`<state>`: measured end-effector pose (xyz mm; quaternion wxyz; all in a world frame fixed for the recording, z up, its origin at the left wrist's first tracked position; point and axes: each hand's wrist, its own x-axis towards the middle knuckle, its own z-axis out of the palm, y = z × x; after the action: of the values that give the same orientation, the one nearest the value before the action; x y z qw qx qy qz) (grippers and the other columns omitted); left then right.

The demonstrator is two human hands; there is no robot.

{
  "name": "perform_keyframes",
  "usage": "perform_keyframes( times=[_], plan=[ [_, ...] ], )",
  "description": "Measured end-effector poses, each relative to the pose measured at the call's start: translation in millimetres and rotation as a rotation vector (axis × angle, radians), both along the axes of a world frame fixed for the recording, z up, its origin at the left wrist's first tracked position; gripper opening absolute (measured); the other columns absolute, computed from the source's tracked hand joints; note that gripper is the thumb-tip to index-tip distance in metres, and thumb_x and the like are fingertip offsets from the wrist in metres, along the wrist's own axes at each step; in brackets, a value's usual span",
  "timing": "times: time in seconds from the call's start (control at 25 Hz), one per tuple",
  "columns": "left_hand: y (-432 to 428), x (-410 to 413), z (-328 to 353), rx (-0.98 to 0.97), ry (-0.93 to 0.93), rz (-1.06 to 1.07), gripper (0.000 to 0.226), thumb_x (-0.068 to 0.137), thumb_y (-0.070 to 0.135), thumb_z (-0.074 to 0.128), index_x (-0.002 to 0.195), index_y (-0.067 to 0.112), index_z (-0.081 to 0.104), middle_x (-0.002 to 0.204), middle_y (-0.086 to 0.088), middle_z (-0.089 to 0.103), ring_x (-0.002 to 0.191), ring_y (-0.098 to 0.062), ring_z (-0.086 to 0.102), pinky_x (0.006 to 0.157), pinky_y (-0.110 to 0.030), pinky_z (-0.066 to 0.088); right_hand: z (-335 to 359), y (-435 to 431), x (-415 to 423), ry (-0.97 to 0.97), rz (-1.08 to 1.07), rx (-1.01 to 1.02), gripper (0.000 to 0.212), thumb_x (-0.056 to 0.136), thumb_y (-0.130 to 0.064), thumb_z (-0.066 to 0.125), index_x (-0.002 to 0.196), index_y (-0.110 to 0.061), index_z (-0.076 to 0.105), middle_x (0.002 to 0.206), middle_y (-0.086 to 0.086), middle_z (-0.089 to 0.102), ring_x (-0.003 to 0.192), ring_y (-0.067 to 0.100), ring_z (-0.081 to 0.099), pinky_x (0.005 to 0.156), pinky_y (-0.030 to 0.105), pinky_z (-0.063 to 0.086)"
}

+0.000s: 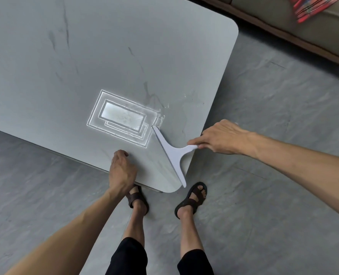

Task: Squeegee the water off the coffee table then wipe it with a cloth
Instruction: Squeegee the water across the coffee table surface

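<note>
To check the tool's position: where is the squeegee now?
In the head view, the squeegee sits on the near corner of the coffee table, its handle held by the right hand, with the left hand left of it.

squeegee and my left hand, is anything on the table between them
Nothing: the head view shows only bare grey coffee table between the left hand and the squeegee, which the right hand holds.

On the desk's near corner lies the squeegee, left hand resting left of it, right hand holding its handle; sofa behind, right.
</note>
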<state>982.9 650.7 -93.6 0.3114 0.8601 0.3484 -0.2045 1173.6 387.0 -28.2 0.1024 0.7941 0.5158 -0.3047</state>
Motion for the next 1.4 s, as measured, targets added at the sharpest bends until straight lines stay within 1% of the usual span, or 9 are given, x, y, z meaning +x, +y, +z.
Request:
perform_keyframes(
  times=[0.08,0.28,0.36,0.52,0.72,0.96,1.16,1.28,1.4],
  plan=[
    [4.2,0.5,1.3,0.017,-0.002,0.035,0.046,0.073,0.004,0.047,0.120,0.007,0.046,0.119,-0.013,0.056,0.105,-0.033,0.055,0.080,-0.036,0.042,2.4,4.6,-7.4,0.038,-0.029,0.027,0.041,0.099,-0.055,0.026,0.139,-0.058,0.032,0.095,-0.009,0.065,0.085,0.019,0.065,0.052,0.028,0.022],
    [22.9,9.6,1.3,0.012,-0.005,0.097,0.042,0.075,0.002,0.042,0.117,0.008,0.046,0.114,-0.013,0.056,0.090,-0.029,0.051,0.074,-0.034,0.038,-13.1,71.7,-37.6,0.167,-0.162,0.119,0.041,0.101,-0.052,0.028,0.142,-0.052,0.035,0.098,-0.003,0.067,0.085,0.021,0.063,0.061,0.030,0.031],
    [28.8,18.2,0.1,0.014,-0.014,0.083,0.040,0.075,0.002,0.043,0.114,0.009,0.045,0.106,-0.010,0.055,0.085,-0.026,0.048,0.071,-0.035,0.039,-24.7,94.1,-32.1,0.136,-0.234,0.141,0.042,0.101,-0.052,0.028,0.142,-0.050,0.036,0.110,0.001,0.068,0.089,0.022,0.064,0.063,0.031,0.036],
    [30.6,32.8,0.6,-0.029,-0.001,0.012,0.030,0.077,0.004,0.045,0.104,0.017,0.040,0.097,-0.006,0.053,0.080,-0.028,0.051,0.063,-0.034,0.036,-35.4,89.2,4.8,0.035,-0.454,0.183,0.040,0.099,-0.056,0.027,0.137,-0.054,0.041,0.118,0.003,0.068,0.097,0.029,0.064,0.070,0.034,0.038],
    [18.3,44.5,2.0,-0.094,0.044,-0.102,0.036,0.079,0.004,0.048,0.113,0.013,0.041,0.098,-0.010,0.054,0.078,-0.028,0.051,0.053,-0.029,0.030,-26.7,32.1,17.5,-0.072,-0.688,0.192,0.035,0.101,-0.049,0.031,0.134,-0.053,0.042,0.113,0.006,0.070,0.096,0.037,0.064,0.079,0.041,0.049],
    [13.9,47.8,5.1,-0.124,0.105,-0.168,0.034,0.082,0.008,0.048,0.115,0.013,0.044,0.091,-0.009,0.055,0.079,-0.028,0.052,0.065,-0.032,0.036,-3.8,4.1,-6.7,-0.107,-0.813,0.157,0.034,0.101,-0.044,0.033,0.133,-0.045,0.046,0.094,0.009,0.072,0.079,0.038,0.064,0.064,0.039,0.048],
    [27.4,44.1,5.6,-0.098,0.039,-0.175,0.031,0.083,0.008,0.048,0.113,0.013,0.046,0.091,-0.006,0.055,0.078,-0.028,0.052,0.062,-0.032,0.034,14.8,24.0,48.5,0.006,-1.178,0.179,0.032,0.101,-0.040,0.025,0.115,-0.024,0.049,0.099,0.014,0.062,0.085,0.039,0.059,0.063,0.037,0.040],
    [36.0,39.0,3.7,-0.097,0.031,-0.163,0.029,0.082,0.009,0.048,0.111,0.014,0.046,0.089,-0.005,0.054,0.076,-0.028,0.051,0.062,-0.031,0.033,11.8,48.2,75.3,0.101,-1.540,0.228,0.033,0.097,-0.035,0.022,0.109,-0.020,0.048,0.092,0.018,0.057,0.058,0.032,0.057,0.038,0.026,0.039],
    [46.4,33.7,1.0,-0.103,0.047,-0.159,0.029,0.082,0.010,0.049,0.109,0.015,0.045,0.085,-0.005,0.053,0.072,-0.025,0.050,0.055,-0.029,0.030,7.0,64.9,56.3,0.171,-1.614,0.214,0.029,0.097,-0.031,0.022,0.114,-0.026,0.045,0.091,0.017,0.060,0.031,0.024,0.048,0.032,0.024,0.038]
  ],
)
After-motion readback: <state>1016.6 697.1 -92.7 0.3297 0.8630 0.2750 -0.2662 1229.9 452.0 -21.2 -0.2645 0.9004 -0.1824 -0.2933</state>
